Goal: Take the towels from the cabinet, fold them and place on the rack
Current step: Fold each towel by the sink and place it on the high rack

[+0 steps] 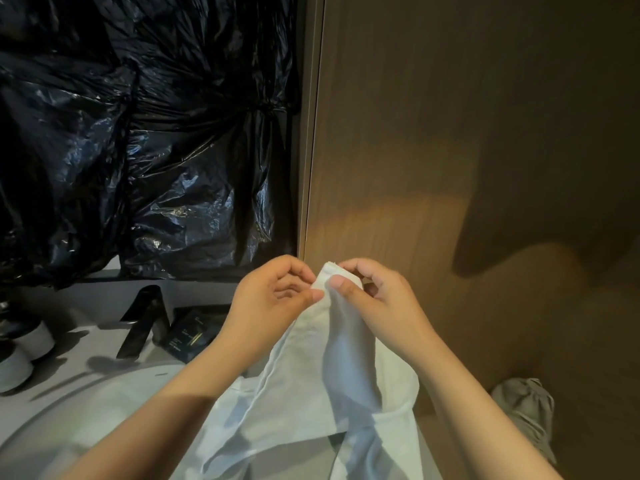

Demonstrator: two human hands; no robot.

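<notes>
The left hand (273,292) and right hand (377,299) each pinch the white towel (311,393) at its top corner. It hangs over the counter's (86,344) right end. The gold print on the dark boxes (190,336) is too small to read.

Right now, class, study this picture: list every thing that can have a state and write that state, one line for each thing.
towel: unfolded, hanging from its raised top corner
left hand: pinches the towel's top corner
right hand: pinches the same corner, thumb on the front
black plastic sheeting: crumpled
dark boxes: lying flat
grey cloth: crumpled in a heap
</notes>
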